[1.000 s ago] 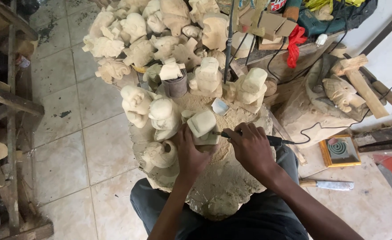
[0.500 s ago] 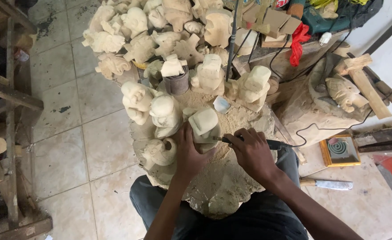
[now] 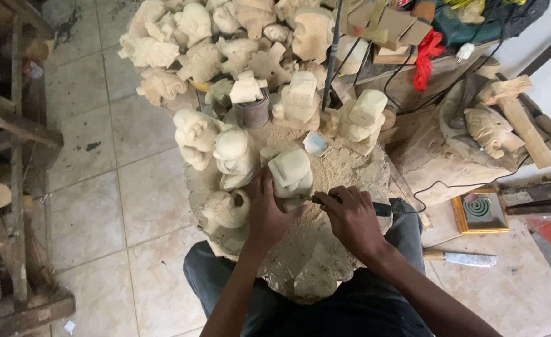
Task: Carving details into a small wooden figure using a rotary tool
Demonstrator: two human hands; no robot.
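Shelving (image 3: 13,125) of dark wood at nine o'clock, well apart from the work. Pale carved figures (image 3: 195,136) crowd the stump's (image 3: 313,268) far edge from ten to one o'clock, parked beyond the working spot yet within reach. Left hand (image 3: 268,212) wraps the near side of the rough carving (image 3: 291,171) at centre, fingers closed against it, apparently bracing it upright on the sawdust-covered stump. Right hand (image 3: 353,218), at three o'clock of the carving, closes pen-style around a corded rotary tool (image 3: 344,203), tip touching the base; the grip suggests fine control. Knife (image 3: 459,257) lies on tiles at four o'clock.
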